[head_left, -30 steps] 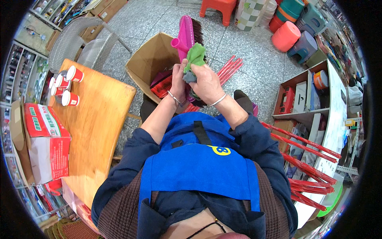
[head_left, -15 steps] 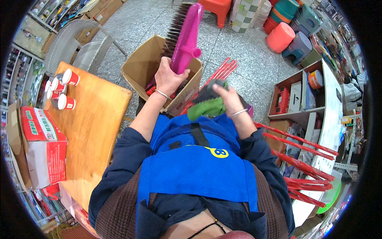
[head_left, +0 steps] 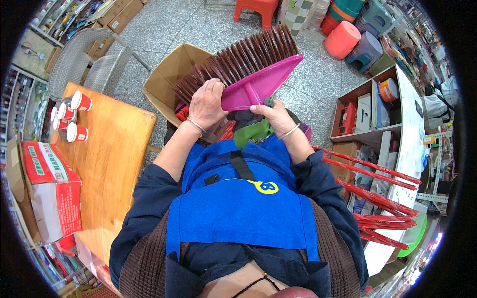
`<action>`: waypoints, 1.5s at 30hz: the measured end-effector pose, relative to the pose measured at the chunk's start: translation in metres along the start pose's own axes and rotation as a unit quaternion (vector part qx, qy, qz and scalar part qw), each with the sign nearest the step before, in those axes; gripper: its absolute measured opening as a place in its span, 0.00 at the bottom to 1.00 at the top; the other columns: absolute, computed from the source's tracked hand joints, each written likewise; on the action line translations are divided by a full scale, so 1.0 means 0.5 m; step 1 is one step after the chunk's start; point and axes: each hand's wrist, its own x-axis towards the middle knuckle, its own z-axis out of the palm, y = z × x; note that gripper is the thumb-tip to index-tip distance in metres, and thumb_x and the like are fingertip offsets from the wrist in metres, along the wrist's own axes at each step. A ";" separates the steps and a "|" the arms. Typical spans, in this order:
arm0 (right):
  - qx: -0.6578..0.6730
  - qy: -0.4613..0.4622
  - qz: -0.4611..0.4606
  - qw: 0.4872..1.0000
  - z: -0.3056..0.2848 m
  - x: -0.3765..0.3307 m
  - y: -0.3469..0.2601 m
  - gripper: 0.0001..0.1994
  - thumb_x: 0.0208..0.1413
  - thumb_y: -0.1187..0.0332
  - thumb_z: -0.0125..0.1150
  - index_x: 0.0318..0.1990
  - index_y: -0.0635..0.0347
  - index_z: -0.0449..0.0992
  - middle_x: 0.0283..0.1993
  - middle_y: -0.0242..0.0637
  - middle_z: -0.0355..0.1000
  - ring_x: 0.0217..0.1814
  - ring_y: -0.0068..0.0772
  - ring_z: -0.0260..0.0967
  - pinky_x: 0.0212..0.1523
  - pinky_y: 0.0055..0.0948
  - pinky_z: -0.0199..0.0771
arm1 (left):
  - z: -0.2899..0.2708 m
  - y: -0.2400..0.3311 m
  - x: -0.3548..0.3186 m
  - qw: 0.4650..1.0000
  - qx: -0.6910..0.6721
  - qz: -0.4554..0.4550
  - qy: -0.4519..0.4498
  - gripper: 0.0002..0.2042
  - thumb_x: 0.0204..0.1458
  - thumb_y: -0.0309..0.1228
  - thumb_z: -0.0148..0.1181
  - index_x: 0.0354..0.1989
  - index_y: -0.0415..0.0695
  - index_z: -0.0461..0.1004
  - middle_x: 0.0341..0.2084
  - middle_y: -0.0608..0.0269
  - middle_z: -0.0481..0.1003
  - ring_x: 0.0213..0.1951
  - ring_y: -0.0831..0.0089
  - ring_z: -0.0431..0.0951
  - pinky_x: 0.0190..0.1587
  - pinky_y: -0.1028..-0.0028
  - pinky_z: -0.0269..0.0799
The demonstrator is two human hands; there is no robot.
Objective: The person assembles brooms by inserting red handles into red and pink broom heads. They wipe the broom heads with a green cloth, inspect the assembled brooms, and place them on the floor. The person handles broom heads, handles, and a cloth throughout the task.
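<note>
A magenta broom head with dark brown bristles lies tilted across my front, its bristles facing away from me. My left hand grips its left end, fingers over the bristle side. In my right hand is a green and dark grey cloth, closed between thumb and fingers. The right thumb meets the lower edge of the broom head near its short socket. Below the bristles stands an open cardboard box with red things inside, partly covered by the broom head.
At left, a wooden table holds several red-and-white paper cups and a red-white carton. Several red-wrapped sticks reach out to my right, beside a white-topped shelf unit. Plastic stools stand far right.
The broom head has turned from nearly upright to slanting right, and its bristles now face away. My right hand, with the cloth, has come up against its lower edge.
</note>
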 end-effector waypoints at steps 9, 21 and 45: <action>0.129 0.078 0.000 0.989 -0.009 0.017 0.029 0.08 0.41 0.71 0.61 0.31 0.61 0.74 0.29 0.30 0.72 0.30 0.25 0.69 0.34 0.25 0.70 | -0.029 0.035 -0.050 0.997 -0.034 -0.013 0.072 0.22 0.33 0.29 0.65 0.41 0.43 0.67 0.46 0.54 0.67 0.51 0.57 0.65 0.55 0.59 0.56; 0.151 0.062 0.029 0.986 0.043 -0.015 0.029 0.11 0.43 0.70 0.60 0.36 0.63 0.74 0.32 0.32 0.73 0.33 0.26 0.70 0.37 0.26 0.71 | 0.051 0.045 -0.086 0.461 -0.782 -0.408 0.096 0.16 0.53 0.35 0.53 0.48 0.41 0.66 0.46 0.60 0.71 0.49 0.67 0.69 0.55 0.65 0.61; -0.095 0.140 -0.279 0.945 -0.008 -0.017 0.003 0.13 0.49 0.76 0.59 0.44 0.59 0.72 0.38 0.31 0.73 0.37 0.21 0.70 0.38 0.22 0.70 | 0.074 -0.013 -0.097 0.495 -0.742 -0.435 0.126 0.11 0.45 0.22 0.49 0.38 0.35 0.70 0.36 0.56 0.75 0.40 0.64 0.75 0.48 0.64 0.68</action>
